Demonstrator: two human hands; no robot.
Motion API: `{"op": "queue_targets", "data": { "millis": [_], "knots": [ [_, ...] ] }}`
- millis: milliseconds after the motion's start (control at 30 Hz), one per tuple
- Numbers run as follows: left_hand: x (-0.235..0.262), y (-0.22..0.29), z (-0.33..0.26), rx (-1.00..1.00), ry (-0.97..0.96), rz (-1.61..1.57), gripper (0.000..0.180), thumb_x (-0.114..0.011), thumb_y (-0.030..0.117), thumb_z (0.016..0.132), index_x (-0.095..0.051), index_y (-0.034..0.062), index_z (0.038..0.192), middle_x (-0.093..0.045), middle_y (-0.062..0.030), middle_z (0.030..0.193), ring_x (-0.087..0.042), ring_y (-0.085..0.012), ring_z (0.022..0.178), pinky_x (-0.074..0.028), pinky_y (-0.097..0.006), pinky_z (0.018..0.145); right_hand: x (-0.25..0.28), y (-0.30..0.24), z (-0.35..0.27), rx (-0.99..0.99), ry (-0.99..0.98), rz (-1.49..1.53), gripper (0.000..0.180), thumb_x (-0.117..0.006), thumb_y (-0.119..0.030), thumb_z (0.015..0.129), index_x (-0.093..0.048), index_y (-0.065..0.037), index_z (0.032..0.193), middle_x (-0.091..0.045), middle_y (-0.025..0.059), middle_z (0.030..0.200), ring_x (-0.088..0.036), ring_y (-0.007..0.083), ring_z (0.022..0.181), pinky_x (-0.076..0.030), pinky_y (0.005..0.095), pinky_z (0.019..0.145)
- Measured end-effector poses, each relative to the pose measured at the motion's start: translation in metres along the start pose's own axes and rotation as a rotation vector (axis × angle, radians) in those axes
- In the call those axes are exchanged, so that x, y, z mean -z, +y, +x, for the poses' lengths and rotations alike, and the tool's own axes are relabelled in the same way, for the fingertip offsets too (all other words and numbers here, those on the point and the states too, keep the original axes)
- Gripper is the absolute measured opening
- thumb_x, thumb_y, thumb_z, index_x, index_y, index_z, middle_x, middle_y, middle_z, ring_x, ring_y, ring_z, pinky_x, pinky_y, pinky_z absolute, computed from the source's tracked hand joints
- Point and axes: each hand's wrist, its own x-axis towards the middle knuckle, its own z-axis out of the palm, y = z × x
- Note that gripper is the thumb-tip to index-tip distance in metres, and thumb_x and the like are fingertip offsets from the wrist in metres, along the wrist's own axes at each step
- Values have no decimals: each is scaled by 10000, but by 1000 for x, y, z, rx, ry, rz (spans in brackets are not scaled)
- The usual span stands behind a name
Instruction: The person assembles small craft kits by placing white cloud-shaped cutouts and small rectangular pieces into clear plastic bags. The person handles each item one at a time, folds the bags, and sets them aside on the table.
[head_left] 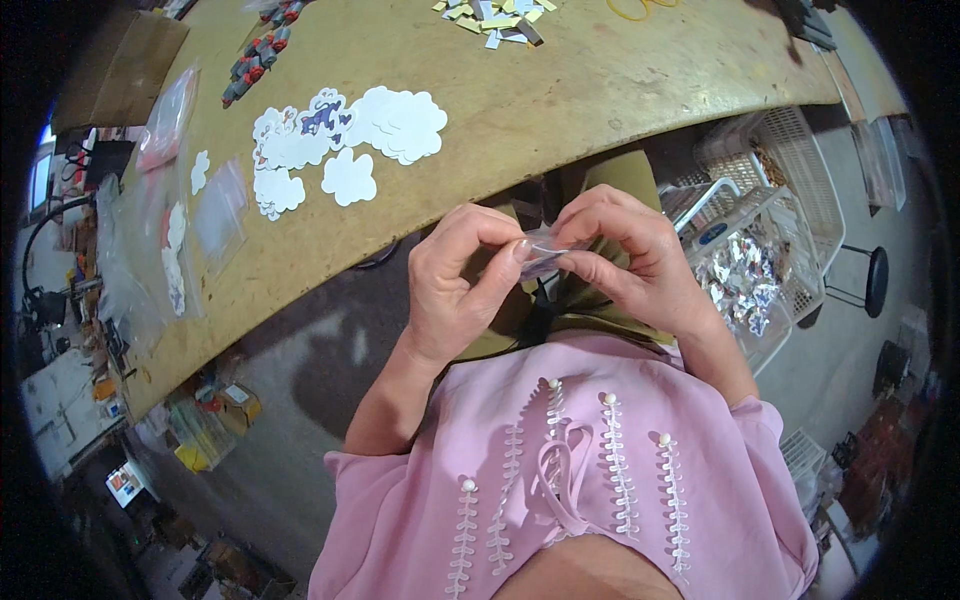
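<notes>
Above my lap, a small clear plastic bag [541, 254] is pinched between both hands, with something dark purplish showing inside that I cannot make out. My left hand [463, 268] grips one side of the bag with thumb and forefinger. On the other side my right hand [628, 255] holds its edge the same way, the fingers curled. Beyond them on the table [560, 120] lie white cloud-shaped cutouts [398, 125] in overlapping piles, some with dark printed figures. Flat clear plastic bags [220, 215] lie to the left of the cutouts.
White plastic baskets [790, 150] stand at my right, the nearer holding many small shiny wrapped packets [745, 275]. At the table's far side are yellow and white pieces [492, 18] and grey-red parts [255, 65]. A cardboard box [120, 60] sits at the far left.
</notes>
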Motion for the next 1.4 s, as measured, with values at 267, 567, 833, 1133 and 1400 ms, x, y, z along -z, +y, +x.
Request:
{"op": "queue_targets", "data": {
  "millis": [267, 567, 833, 1133, 1400],
  "knots": [
    [-12, 3, -9, 148, 11, -283, 26, -693, 10, 1037, -676, -8, 1029, -671, -12, 985, -599, -44, 854, -490, -210, 731, -2, 10, -4, -67, -43, 23, 79, -752, -26, 974, -721, -4, 1044, -716, 90, 996, -700, 200, 942, -559, 320, 827],
    [-15, 1, -12, 145, 79, -317, 29, -684, 12, 1049, -669, -9, 1037, -670, -15, 1018, -593, -35, 855, -498, -208, 740, 1, 21, -10, -460, 152, 711, 137, -767, -63, 999, -711, -4, 1109, -731, 13, 999, -682, 94, 943, -547, 256, 878],
    [-17, -2, -4, 186, 53, -219, 130, -708, -32, 961, -704, -14, 1089, -701, -41, 1007, -680, -103, 896, -538, -245, 772, -8, 26, -17, -420, 189, 623, 102, -723, -58, 1033, -720, 7, 1111, -749, 16, 1019, -684, 81, 935, -549, 252, 844],
    [-26, -1, 2, 87, 45, 93, 116, -770, -35, 855, -692, 20, 920, -681, -64, 847, -662, -156, 729, -538, -320, 678, -18, 15, -15, -377, 255, 434, 81, -688, -45, 1039, -718, 23, 1072, -766, 27, 963, -706, 75, 899, -559, 241, 791],
    [-35, 2, 9, 76, 52, 204, 124, -768, -48, 848, -688, 19, 914, -674, -80, 844, -665, -175, 715, -537, -305, 673, -25, 16, -15, -75, 307, -192, 130, -744, 15, 932, -737, -28, 1054, -749, 99, 897, -725, 229, 782, -549, 334, 712]
  ]
}}
